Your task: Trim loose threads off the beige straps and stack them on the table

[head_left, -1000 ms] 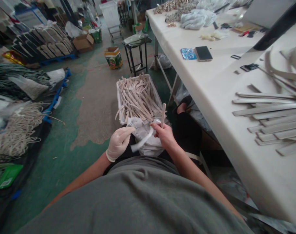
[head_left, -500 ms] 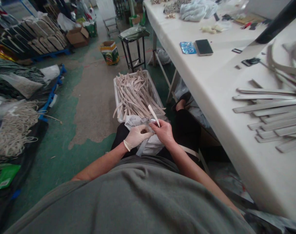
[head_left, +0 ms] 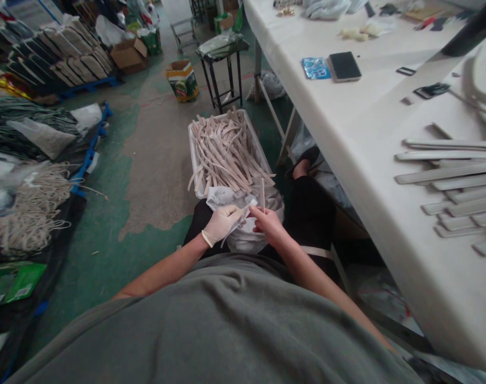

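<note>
Clear of table edge (head_left: 335, 160), right hand (head_left: 269, 223) holds strip (head_left: 262, 193).

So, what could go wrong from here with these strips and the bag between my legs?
The pale strip might slip, since your right hand grips only its lower end. Loose strips poke past the rim of the white tray, so a brush could drag some out. The bag looks soft and crumpled under both hands, so it may slump if you shift.
</note>
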`<state>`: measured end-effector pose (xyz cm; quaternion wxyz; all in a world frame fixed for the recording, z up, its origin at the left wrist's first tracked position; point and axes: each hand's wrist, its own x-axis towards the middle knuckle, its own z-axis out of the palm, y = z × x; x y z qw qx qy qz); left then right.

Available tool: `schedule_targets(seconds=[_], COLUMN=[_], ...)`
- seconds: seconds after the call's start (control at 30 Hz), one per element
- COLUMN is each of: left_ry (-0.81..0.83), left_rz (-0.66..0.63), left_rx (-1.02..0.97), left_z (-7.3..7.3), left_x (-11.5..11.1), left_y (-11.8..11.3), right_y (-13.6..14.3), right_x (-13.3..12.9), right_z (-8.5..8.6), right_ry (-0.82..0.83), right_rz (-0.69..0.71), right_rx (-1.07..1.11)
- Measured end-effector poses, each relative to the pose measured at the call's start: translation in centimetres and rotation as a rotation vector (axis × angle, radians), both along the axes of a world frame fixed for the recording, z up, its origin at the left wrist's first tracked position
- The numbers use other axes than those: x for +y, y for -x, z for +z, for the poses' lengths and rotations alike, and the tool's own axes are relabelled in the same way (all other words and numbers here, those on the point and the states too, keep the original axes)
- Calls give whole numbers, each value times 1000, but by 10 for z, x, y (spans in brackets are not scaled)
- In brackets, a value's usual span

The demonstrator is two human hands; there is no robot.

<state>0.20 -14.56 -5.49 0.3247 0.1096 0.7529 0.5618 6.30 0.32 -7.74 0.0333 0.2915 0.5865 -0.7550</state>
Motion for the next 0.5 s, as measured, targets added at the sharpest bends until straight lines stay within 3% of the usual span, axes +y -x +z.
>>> schedule_targets(seconds=[0.17,0.3,0.5], left_ry=[-19,-61,-125], left_rz=[-31,-38,-110], left_rx=[41,-117,-324], left_z=[2,-5,-12], left_x=[1,4,4], left_y=[-3,-4,-5], right_y=[0,5,6], right_x=[-2,0,8], right_z=[10,13,7], right_ry=[21,-40,-142], right_rz=[19,-9,55], right_rx=[-11,42,149])
